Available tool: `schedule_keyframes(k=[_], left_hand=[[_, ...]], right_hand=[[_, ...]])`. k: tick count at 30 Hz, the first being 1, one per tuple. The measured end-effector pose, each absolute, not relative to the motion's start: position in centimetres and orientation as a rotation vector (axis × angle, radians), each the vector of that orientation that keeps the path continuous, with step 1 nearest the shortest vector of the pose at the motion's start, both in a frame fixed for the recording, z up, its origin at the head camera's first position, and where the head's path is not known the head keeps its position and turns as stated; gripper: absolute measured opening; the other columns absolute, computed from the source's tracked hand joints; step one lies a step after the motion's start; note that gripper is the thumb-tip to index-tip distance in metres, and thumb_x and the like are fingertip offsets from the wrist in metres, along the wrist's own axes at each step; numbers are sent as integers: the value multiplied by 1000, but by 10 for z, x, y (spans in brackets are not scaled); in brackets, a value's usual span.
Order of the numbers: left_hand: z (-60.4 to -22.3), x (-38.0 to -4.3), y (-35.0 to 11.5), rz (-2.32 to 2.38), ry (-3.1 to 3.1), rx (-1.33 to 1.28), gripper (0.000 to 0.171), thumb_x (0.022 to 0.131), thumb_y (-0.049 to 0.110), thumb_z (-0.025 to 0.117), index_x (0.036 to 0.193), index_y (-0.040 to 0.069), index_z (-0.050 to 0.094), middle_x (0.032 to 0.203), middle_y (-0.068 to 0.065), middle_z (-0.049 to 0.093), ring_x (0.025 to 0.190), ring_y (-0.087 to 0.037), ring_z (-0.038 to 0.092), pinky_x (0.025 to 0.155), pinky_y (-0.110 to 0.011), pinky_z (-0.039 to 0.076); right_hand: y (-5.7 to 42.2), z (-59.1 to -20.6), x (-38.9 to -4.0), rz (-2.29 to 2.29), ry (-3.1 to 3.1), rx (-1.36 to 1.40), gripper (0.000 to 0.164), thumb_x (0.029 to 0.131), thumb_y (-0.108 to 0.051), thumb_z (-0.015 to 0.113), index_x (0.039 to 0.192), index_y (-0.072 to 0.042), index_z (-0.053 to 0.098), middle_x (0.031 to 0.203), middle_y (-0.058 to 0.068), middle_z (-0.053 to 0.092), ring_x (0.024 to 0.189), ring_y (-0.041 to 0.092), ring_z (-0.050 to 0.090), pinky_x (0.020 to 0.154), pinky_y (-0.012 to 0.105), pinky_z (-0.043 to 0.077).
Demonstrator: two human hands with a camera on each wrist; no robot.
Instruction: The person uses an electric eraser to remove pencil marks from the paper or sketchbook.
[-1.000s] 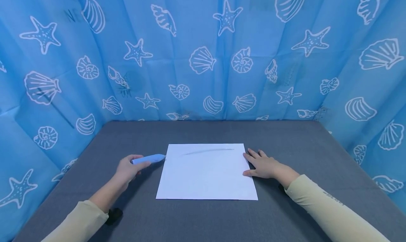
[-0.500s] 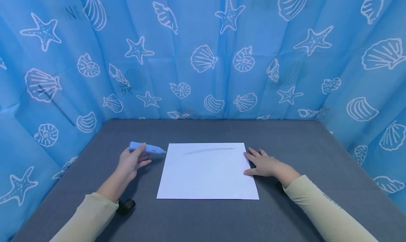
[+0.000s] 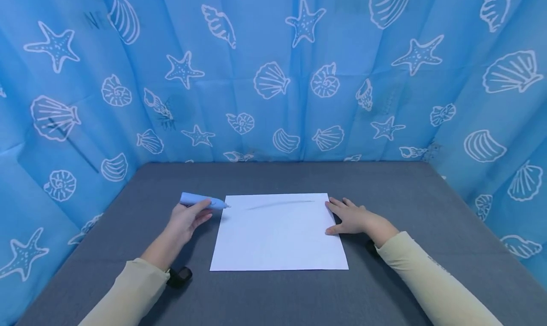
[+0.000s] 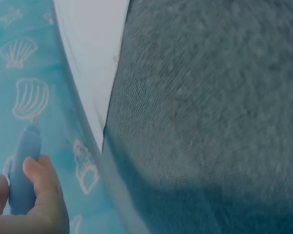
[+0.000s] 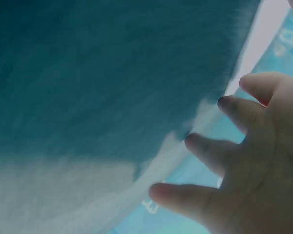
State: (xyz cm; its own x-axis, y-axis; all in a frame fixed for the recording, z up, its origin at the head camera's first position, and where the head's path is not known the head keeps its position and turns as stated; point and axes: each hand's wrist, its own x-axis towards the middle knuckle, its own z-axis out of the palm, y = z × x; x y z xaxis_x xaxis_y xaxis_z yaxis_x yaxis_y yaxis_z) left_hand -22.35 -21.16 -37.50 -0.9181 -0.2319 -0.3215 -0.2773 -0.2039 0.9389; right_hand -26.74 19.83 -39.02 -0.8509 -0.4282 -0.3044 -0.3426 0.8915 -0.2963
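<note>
Near the paper's upper left corner, my left hand pinches a thick light-blue pen-shaped tool with a narrow pale tip. In the head view that tip overlaps the left edge of the white sheet of paper; whether it touches I cannot tell. The left wrist view shows the thumb and fingers round the blue tool, tip pointing away. My right hand rests with spread fingers on the sheet's right edge. Its outstretched fingers hold nothing. A faint grey curved streak crosses the sheet's upper part.
The sheet lies on a dark grey cloth-covered table. Behind it and along both sides hangs a blue curtain printed with white shells and starfish. A black object sits at the left wrist.
The left hand has shifted its hold on the blue tool, bringing the thumb across it. Its tip has moved slightly right, over the paper's edge. The right hand stays almost still.
</note>
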Motion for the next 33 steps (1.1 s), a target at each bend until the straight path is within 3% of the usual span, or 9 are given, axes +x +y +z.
schedule_keyframes(k=[6,13,19,27,33], left_hand=[[-376,-228,-203,2341,1904,-663,60,91,12,67,139,-4,35,109,-13,61,86,-15,67,87,-29,53],[-377,-233,-197,2348,1668,-763,63,95,20,63,147,2,32,139,-19,47,93,-16,66,86,-25,53],[-385,-242,-194,2321,1684,-791,67,90,20,70,144,1,35,134,-17,48,103,-19,59,93,-25,49],[-396,-252,-184,2266,1991,-770,68,89,9,70,142,-6,30,130,-24,49,74,-10,66,82,-25,54],[-397,-255,-177,2109,2237,-786,71,88,8,69,142,-7,26,131,-27,44,104,-31,61,93,-36,51]], right_hand=[[198,-391,-268,-259,2687,-565,94,85,-55,65,151,-1,27,157,22,19,139,53,13,102,75,18],[199,-392,-268,-230,2681,-576,94,86,-58,62,152,-2,27,158,21,18,140,53,13,101,73,24],[199,-390,-265,-229,2680,-606,93,87,-58,62,151,-1,27,158,22,18,139,53,14,100,74,25],[199,-392,-267,-210,2681,-595,94,86,-59,61,152,-2,26,158,20,18,139,53,14,101,73,25],[200,-392,-267,-206,2686,-602,94,86,-59,61,152,-1,26,158,21,18,139,53,14,100,73,24]])
